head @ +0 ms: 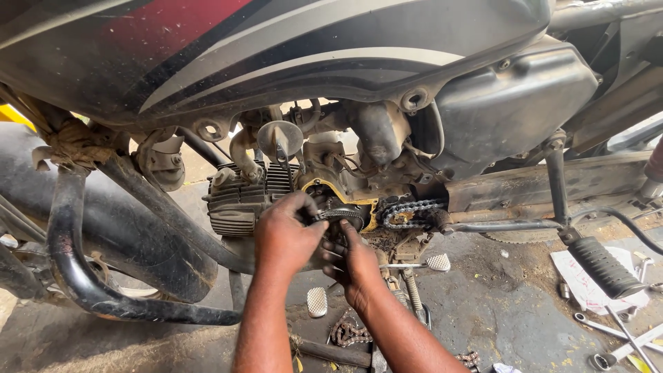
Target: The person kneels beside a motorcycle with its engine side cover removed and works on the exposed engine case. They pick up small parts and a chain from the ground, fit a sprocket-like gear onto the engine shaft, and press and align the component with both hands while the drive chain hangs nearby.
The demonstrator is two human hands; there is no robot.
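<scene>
A motorcycle stands in front of me with its side cover off, and the engine [242,197] has cooling fins. The drive chain [407,213] runs out from the opened sprocket area, which is rimmed with yellowish gasket. My left hand [286,235] presses against that opening, its fingers pinching the chain end at the front sprocket [343,215]. Just below and to the right, my right hand [356,262] has its fingers up on the same chain section. Both hands are oily and partly hide the sprocket.
A black crash guard bar [76,269] curves at the left. The foot peg [604,266] sticks out at the right. Spanners [615,331] and a white cloth [587,283] lie on the dirty floor at right. A loose chain piece [345,335] lies beneath my arms.
</scene>
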